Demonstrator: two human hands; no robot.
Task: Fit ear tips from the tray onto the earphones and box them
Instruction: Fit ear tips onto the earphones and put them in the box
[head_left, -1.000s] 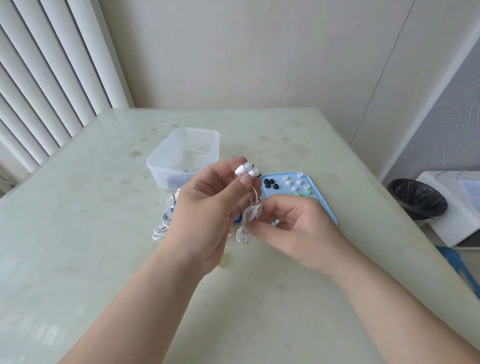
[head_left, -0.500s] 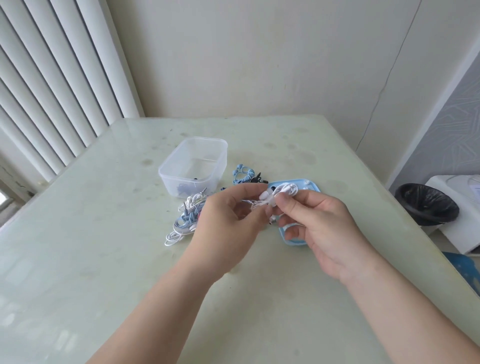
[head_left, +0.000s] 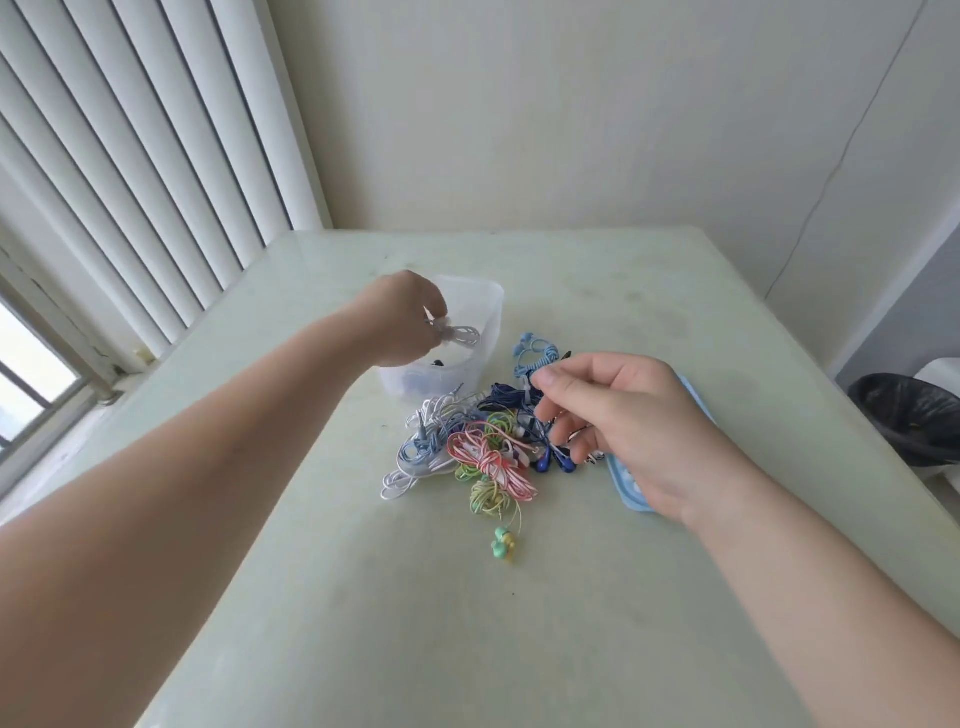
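One head view. Left hand (head_left: 402, 317) reaches over the clear plastic box (head_left: 491, 312), its fingers pinching a coiled white earphone set (head_left: 460, 335) held over the box's opening; a dark bundle (head_left: 439, 364) lies on the box floor. Right hand (head_left: 623, 421) hovers, fingers loosely curled and gripping nothing, above the mixed pile of coloured earphones (head_left: 483, 452) on the table (head_left: 571, 597), just beside the box. Light-blue tray (head_left: 631, 493) lies beneath the right hand, its contents largely hidden.

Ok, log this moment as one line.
left hand: holds white coiled earphones at clear plastic box | right hand: hovers above pile of coloured earphones | light-blue tray: partly hidden
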